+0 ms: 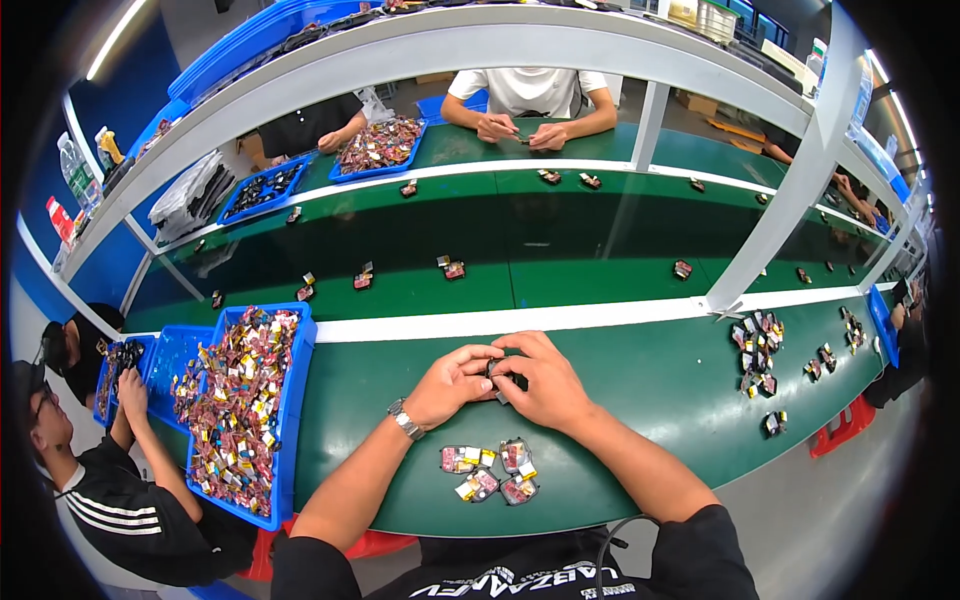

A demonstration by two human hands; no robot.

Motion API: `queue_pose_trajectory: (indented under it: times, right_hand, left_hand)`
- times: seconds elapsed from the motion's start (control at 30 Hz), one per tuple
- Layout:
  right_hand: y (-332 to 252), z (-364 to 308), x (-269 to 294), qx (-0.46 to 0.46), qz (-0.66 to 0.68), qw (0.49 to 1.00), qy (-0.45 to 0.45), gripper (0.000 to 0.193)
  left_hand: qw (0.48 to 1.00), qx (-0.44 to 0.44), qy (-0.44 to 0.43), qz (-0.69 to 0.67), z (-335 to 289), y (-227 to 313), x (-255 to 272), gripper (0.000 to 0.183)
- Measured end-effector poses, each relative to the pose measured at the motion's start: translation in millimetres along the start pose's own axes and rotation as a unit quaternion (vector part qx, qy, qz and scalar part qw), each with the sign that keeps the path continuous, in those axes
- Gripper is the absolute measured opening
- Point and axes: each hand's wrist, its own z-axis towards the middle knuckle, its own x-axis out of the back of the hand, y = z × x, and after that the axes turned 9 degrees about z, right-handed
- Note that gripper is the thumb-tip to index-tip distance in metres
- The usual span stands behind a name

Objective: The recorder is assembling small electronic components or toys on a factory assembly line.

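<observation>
Head view: the person's left hand (446,388) and right hand (548,388) meet over the green table (640,385), fingertips closed in a narrow grip around one small black part (493,371). Fingers cover most of it; what shows is dark with a curved edge, and its finer detail is too hidden to tell. It sits between the hands, the left at nine o'clock of it and the right at three. A silvery watch (407,419) circles the left wrist.

At six o'clock from the part, four units (515,456) lie close together on the table, each with a black rim, a pinkish-red patterned middle and white or yellow tabs. At nine o'clock stands a blue tray (290,430), heaped with pieces (240,395) in pink, white and yellow, with bits of blue. At three o'clock, well apart from the hands, a cluster (757,350) of similar dark-edged units rests on the table. A white rail (520,323) crosses at twelve o'clock; beyond it, a co-worker in a white shirt (527,92) sits with both hands together.
</observation>
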Motion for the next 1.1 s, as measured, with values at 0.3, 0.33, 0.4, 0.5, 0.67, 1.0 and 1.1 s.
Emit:
queue_pose_trajectory:
  times: [0.3,0.33,0.4,0.5,0.67,1.0,1.1]
  right_hand:
    - [1.5,-3.8,4.3,-0.004,0.076,0.997,-0.027,0.006]
    - [0.8,-4.1,4.1,-0.004,0.076,0.997,-0.026,0.006]
    - [-0.8,-4.6,3.3,0.009,0.064,0.998,-0.01,0.007]
    - [-1.5,-5.8,-2.1,0.015,0.019,0.999,0.032,0.007]
    - [-0.8,-4.9,-6.6,0.048,-0.026,0.998,0.043,0.009]
    - [-0.9,-6.0,-8.6,0.093,-0.071,0.992,0.048,0.019]
    - [-6.0,-4.0,-8.7,0.097,-0.08,0.991,0.038,0.019]
  left_hand:
    - [1.0,0.005,0.023,-0.006,-0.8,-3.5,-3.1,0.033]
    - [1.0,0.006,0.023,-0.005,-1.1,-4.4,-2.9,0.033]
    - [1.0,0.008,0.029,0.002,-0.5,-6.5,-1.9,0.032]
    - [0.999,-0.008,0.032,-0.022,0.6,-6.0,-4.5,0.03]
    - [0.999,0.0,0.03,-0.026,0.3,-9.6,0.2,0.029]
    - [0.998,-0.002,0.042,-0.045,1.1,-7.7,-3.4,0.026]
    - [0.998,-0.013,0.05,-0.044,0.2,-10.5,-2.5,0.026]
